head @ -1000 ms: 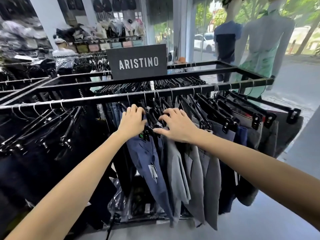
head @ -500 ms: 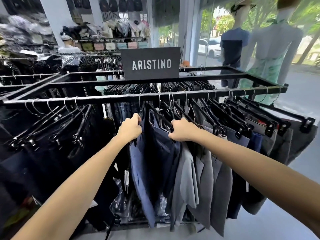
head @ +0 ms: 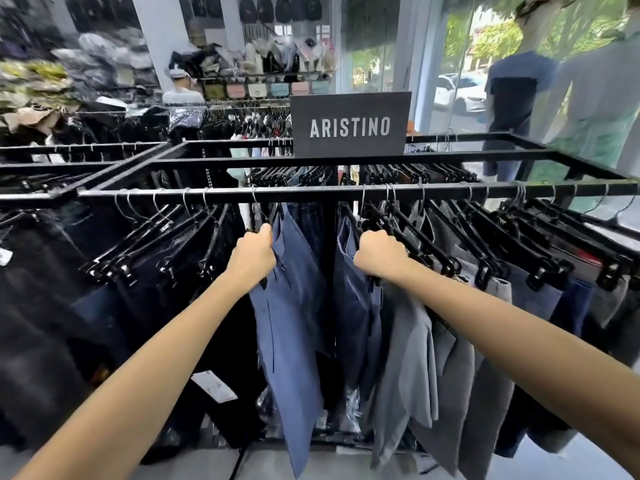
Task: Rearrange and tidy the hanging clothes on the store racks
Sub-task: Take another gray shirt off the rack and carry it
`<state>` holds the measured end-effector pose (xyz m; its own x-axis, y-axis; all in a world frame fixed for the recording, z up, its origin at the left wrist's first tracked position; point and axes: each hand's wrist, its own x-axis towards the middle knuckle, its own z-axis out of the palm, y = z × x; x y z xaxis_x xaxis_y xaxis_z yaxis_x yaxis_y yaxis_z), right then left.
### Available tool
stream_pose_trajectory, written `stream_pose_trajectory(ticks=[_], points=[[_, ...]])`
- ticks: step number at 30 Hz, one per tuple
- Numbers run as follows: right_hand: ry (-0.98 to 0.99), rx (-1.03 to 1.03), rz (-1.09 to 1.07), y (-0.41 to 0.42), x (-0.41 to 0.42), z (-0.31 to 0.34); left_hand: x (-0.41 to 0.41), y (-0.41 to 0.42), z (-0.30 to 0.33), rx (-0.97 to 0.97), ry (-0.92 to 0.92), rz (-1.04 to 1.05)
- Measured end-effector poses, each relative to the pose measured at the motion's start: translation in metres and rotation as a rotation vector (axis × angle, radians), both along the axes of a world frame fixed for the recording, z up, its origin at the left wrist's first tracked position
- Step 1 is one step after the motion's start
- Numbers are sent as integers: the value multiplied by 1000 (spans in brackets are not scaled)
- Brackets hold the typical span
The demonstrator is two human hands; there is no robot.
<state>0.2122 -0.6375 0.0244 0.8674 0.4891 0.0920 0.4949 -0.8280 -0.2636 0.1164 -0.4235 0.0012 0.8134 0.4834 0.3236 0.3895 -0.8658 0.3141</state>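
A black metal rack rail [head: 311,194] carries trousers on black clip hangers. My left hand [head: 254,256] grips the hanger of a blue pair of trousers [head: 294,323], held to the left. My right hand [head: 379,254] grips the hanger of a darker navy pair [head: 353,306], with grey trousers [head: 415,358] bunched just right of it. A gap on the rail separates the two pairs. Dark jeans [head: 138,289] hang left of my left hand.
A dark ARISTINO sign [head: 349,126] stands on the rack's middle bar. Two mannequins [head: 512,98] stand at the window on the right. More racks and shelves of clothes fill the back left. Pale floor [head: 588,459] shows below the rack.
Both hands went from lying on the hanger tops to gripping hangers, then pulled apart: the blue pair slid left, the navy and grey pairs right, opening a gap on the rail.
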Motion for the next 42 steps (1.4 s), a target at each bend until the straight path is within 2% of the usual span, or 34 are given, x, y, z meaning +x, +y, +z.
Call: stream_pose_trajectory(ticks=[5,8,17,22,26,28,30,34,38,40,42], points=[[406,331,-70,23,2,13,-16,24,-6,13,-3,47],[477,470,-73,32,-2,14,-18,30,-2,14,28,46],[380,385,103,77,-32,21,-17,31,1,38,75,-6],[332,321,129,105,-45,19,-19,33,5,9,113,-18],[402,293,175,116,-45,12,-21,32,11,-1,189,-30],[418,268,191,115,-38,9,-20,30,15,74,228,-8],[351,254,183,109,-30,9,-19,23,21,224,217,32],[75,107,111,78,-15,13,-2,-6,36,368,-33,6],[-126,-77,4,33,3,0,30,-49,41,224,-114,-221],[-212,-186,-37,10,11,-10,45,-69,38,144,-66,-284],[-218,-240,-63,-7,19,-21,56,-84,33,95,2,-309]])
